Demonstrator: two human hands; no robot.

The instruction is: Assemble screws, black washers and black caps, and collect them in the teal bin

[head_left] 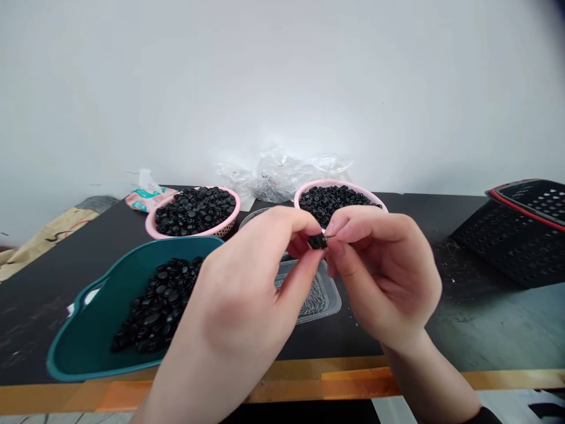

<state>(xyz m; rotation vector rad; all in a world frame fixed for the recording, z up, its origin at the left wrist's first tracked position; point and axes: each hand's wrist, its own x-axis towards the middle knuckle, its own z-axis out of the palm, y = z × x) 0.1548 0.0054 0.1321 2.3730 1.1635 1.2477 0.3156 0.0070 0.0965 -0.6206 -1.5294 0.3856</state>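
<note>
My left hand (247,294) pinches a small black plastic part (316,241) between thumb and forefinger, above the table. Close against it, the thumb and forefinger of my right hand (384,271) are pressed together on a thin metal pin (331,237), which meets the part's right side. Fingers cover much of both pieces. Beneath the hands is a clear plastic box (333,297) of loose metal pins (314,300), partly hidden by my left hand. To the left, a teal scoop-shaped tray (95,330) holds a heap of black round plastic parts (161,297).
Behind the hands stand a pink basket (236,206) of black caps and another pink basket (304,188) of black rings. Clear plastic bags (278,176) and a wipes pack (148,197) lie near the wall. A black perforated basket (507,241) is at right. Tape (300,377) lines the table's front edge.
</note>
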